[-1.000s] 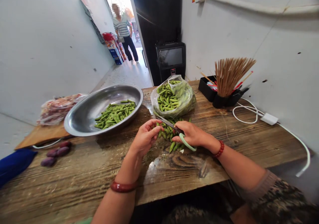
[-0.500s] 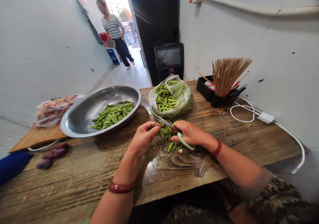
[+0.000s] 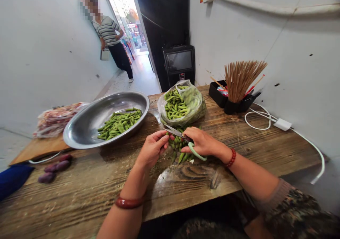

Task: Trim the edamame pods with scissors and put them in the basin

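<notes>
My right hand grips a pair of scissors with pale green handles, the blades pointing left and slightly parted. Facing it, my left hand is closed in a pinch just below the blade tips. Between its fingertips is what looks like an edamame pod, mostly hidden. Loose edamame pods lie on the table beneath the scissors, partly covered by my right hand. Behind them stands an open plastic bag full of pods. More edamame pods rest inside a wide steel basin to the left.
Purple oval items lie on the wooden table at left, near a blue cloth. A bagged pack sits on a board. Wooden skewers, a white cable and a speaker stand beyond. A person walks near the doorway.
The person by the door has come closer and to the left. Around the scissors, my hands have barely shifted; the blades look slightly wider apart.
</notes>
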`<act>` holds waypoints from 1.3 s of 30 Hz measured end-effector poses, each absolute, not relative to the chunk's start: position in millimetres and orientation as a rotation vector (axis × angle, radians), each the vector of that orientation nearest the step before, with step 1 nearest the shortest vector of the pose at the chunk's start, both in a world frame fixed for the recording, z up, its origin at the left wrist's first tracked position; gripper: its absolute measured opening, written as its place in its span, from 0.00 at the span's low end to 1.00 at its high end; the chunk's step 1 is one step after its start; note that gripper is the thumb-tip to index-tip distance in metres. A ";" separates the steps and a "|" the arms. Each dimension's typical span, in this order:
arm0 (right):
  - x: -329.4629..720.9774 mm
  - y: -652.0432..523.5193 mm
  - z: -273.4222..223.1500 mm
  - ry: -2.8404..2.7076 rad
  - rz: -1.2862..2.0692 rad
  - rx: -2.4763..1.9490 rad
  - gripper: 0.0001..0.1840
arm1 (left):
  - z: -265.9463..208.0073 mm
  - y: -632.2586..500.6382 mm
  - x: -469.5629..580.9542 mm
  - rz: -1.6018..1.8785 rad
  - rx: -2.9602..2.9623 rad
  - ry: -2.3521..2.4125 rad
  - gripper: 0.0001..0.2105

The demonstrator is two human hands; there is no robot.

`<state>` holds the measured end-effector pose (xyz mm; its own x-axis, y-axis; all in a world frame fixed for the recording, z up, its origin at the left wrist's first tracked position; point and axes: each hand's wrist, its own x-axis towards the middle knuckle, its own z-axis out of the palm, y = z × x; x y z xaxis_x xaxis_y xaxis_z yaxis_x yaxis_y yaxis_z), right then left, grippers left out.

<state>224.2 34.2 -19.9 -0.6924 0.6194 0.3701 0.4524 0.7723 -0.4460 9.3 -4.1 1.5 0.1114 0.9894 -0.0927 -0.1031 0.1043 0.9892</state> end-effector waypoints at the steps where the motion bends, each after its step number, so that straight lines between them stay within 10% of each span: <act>1: 224.6 33.7 -19.1 -2.471 0.420 -0.807 0.19 | 1.1 -4.1 9.1 1.106 1.128 1.095 0.11; 39: 224.3 36.1 -19.0 -2.590 0.498 -0.835 0.16 | -1.9 -2.1 6.9 1.105 1.231 1.265 0.12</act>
